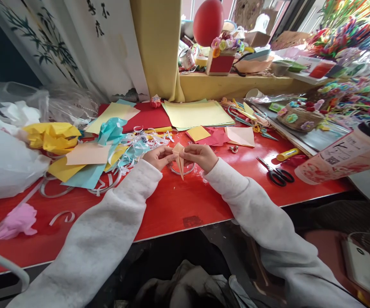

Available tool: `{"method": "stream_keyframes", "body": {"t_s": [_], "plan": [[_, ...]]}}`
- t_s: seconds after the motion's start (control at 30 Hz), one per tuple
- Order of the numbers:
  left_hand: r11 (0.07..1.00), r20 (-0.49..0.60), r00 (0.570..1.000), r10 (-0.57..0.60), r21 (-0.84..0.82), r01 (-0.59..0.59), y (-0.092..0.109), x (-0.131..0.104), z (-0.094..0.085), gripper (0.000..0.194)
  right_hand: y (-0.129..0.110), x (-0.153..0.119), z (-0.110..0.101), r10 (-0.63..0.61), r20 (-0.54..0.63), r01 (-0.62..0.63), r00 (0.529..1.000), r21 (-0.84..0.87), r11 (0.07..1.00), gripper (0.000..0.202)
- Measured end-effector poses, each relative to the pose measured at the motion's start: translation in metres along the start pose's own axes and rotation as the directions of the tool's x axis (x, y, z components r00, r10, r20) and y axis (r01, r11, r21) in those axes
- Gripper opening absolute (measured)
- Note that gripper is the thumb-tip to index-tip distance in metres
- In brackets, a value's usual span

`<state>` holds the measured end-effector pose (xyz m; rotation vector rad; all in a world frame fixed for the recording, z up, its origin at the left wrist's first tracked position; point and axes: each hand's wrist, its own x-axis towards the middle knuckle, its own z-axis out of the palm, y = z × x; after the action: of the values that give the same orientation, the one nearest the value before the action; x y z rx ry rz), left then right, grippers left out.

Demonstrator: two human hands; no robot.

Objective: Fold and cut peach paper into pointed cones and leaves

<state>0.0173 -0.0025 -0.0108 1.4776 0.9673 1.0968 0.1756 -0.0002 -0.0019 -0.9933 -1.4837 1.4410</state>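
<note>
Between my two hands, above the red table (172,214), is a small piece of folded peach paper (179,159), its narrow point hanging down. My left hand (157,157) pinches its left edge between thumb and fingers. On the opposite edge, my right hand (204,157) grips it the same way. Behind and below the folded paper, a clear ring-shaped object (189,171) lies on the table, partly hidden. Just beyond my hands are a yellow paper square (198,133) and a pale pink sheet (241,136).
Black-handled scissors (276,172) and a yellow tube (288,154) lie to the right, near a tilted-looking large cup (341,149). Crumpled yellow paper (52,137), paper strips and a white plastic bag (8,158) crowd the left. Stacked yellow sheets (199,114) lie at the back.
</note>
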Motion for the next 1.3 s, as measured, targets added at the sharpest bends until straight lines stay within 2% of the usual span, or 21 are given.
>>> {"method": "stream_keyframes", "body": {"t_s": [0.07,0.2,0.37,0.5,0.6,0.63,0.7,0.8,0.87,0.93,1.07,1.13,1.2,1.3], "plan": [[1.000,-0.027,1.000,-0.002,-0.003,0.001,-0.001,0.000,0.001,0.027,0.001,0.000,0.000,0.031,0.026,-0.031,0.999,0.010,0.999,0.029],[1.000,-0.091,0.996,0.011,-0.012,-0.012,-0.003,0.001,0.002,0.026,0.000,-0.001,0.000,0.128,0.179,-0.139,0.976,0.051,0.989,0.030],[1.000,-0.094,0.996,0.011,0.006,-0.010,-0.007,0.002,0.001,0.027,-0.002,-0.003,0.001,0.173,0.237,-0.197,0.956,0.084,0.977,0.031],[0.988,-0.060,0.997,0.050,0.149,-0.041,-0.013,0.005,-0.002,0.026,0.001,-0.002,0.005,0.165,0.147,-0.171,0.975,0.027,0.985,0.028],[0.882,-0.062,0.983,0.173,0.454,-0.127,-0.015,0.007,-0.007,0.026,0.000,0.000,0.002,0.125,0.031,-0.126,0.992,0.011,0.992,0.026],[0.816,-0.020,0.977,0.213,0.554,-0.167,-0.015,0.008,-0.009,0.025,-0.001,0.001,-0.001,0.102,-0.025,-0.101,0.994,0.028,0.994,0.026],[0.682,0.141,0.964,0.225,0.684,-0.259,-0.017,0.008,-0.014,0.023,-0.003,0.003,-0.008,0.049,-0.144,-0.039,0.988,0.070,0.997,0.026],[0.565,0.359,0.926,0.117,0.742,-0.360,-0.023,0.008,-0.020,0.028,-0.005,0.004,-0.017,-0.004,-0.220,0.030,0.976,0.112,0.993,0.027],[0.515,0.392,0.916,0.091,0.768,-0.380,-0.030,0.008,-0.021,0.035,-0.004,0.005,-0.020,-0.007,-0.210,0.036,0.978,0.133,0.990,0.028],[0.478,0.397,0.911,0.109,0.783,-0.398,-0.036,0.008,-0.021,0.033,-0.002,0.006,-0.021,0.002,-0.208,0.028,0.978,0.144,0.989,0.028],[0.467,0.422,0.891,0.167,0.762,-0.448,-0.037,0.005,-0.017,0.010,0.000,0.007,-0.021,0.016,-0.285,0.029,0.958,0.150,0.988,0.023],[0.487,0.427,0.879,0.212,0.733,-0.474,-0.030,0.003,-0.015,0.013,0.000,0.007,-0.020,0.009,-0.309,0.038,0.951,0.145,0.989,0.023],[0.547,0.403,0.870,0.285,0.677,-0.493,-0.020,0.001,-0.014,0.017,0.001,0.007,-0.018,0.005,-0.291,0.032,0.957,0.125,0.992,0.023],[0.656,0.322,0.858,0.401,0.552,-0.514,-0.009,0.003,-0.015,0.011,0.003,0.007,-0.011,0.013,-0.242,0.013,0.970,0.105,0.994,0.025]]}}
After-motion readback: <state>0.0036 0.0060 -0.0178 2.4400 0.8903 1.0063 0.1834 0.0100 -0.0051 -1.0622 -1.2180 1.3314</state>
